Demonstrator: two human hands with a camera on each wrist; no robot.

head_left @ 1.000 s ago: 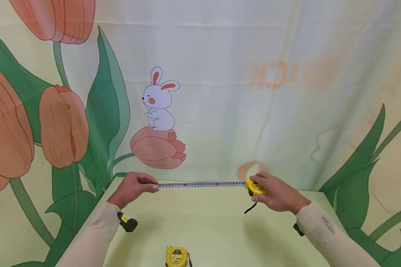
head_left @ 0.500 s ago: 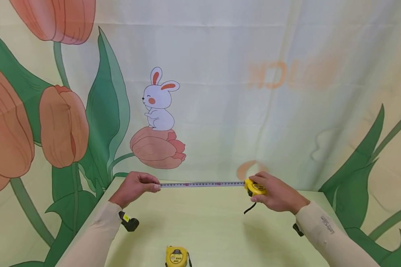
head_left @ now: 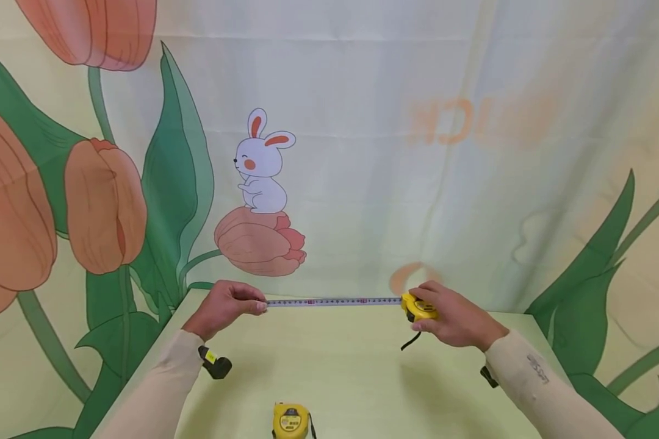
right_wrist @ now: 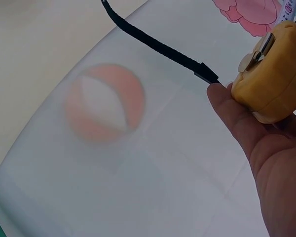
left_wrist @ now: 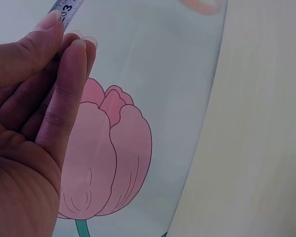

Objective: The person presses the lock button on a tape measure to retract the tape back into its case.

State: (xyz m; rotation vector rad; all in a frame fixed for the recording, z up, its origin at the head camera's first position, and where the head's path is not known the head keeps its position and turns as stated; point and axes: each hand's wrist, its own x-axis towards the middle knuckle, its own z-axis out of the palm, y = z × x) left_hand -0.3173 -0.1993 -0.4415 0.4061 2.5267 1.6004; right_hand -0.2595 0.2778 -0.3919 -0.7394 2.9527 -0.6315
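Two beige-sleeved arms (head_left: 155, 381) reach forward, left hand (head_left: 226, 308) pinching a numbered white metal tape (head_left: 335, 302), right hand (head_left: 454, 316) curled round its rounded yellow case (head_left: 420, 310).

Two yellow tape measures are in the scene: one far tape measure (head_left: 420, 306) at the right and one near tape measure (head_left: 291, 422). One drawn-out blade (head_left: 335, 302) and two black straps, one per case, show. There are two hands, a left hand (head_left: 227, 308) and a right hand (head_left: 445, 311), two sleeves, two black wrist devices, one table (head_left: 351, 360), and, printed on the far cloth (head_left: 362, 152), one rabbit (head_left: 263, 192) and four tulip blooms at left.
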